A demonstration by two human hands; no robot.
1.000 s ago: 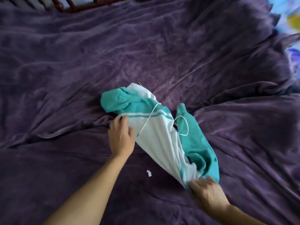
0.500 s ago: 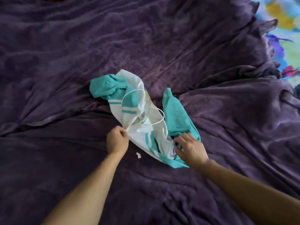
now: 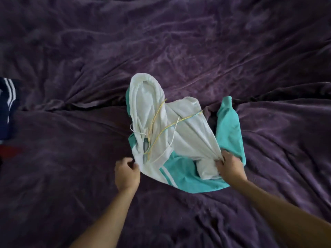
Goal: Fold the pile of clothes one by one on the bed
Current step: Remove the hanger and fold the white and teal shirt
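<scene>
Head view: the hoodie [image 3: 188, 135], white with teal panels, lies crumpled in the middle of the bed [image 3: 179, 47], on a purple blanket. Its hood [image 3: 145, 93] points away from the person, and a teal sleeve [image 3: 229, 126] trails off to the right.

The right hand [image 3: 230, 167] has its fingers curled into a bunch of white cloth at the near right side, and creases fan out from that grip. The left hand [image 3: 127, 173] sits at the near left edge with fingers curled. It touches the white hem or is just beside it, and I cannot tell whether it pinches the cloth.

The hoodie looks light, soft and limp. It will sag and bunch wherever it is not held, so it should be taken by the hem corners or shoulders and pulled flat before folding. Loose cords [image 3: 155, 129], yellow and white, cross the front and may snag or tangle.

No container shows. A dark garment [image 3: 8, 97] with white stripes lies at the left edge, well apart from the hoodie.
</scene>
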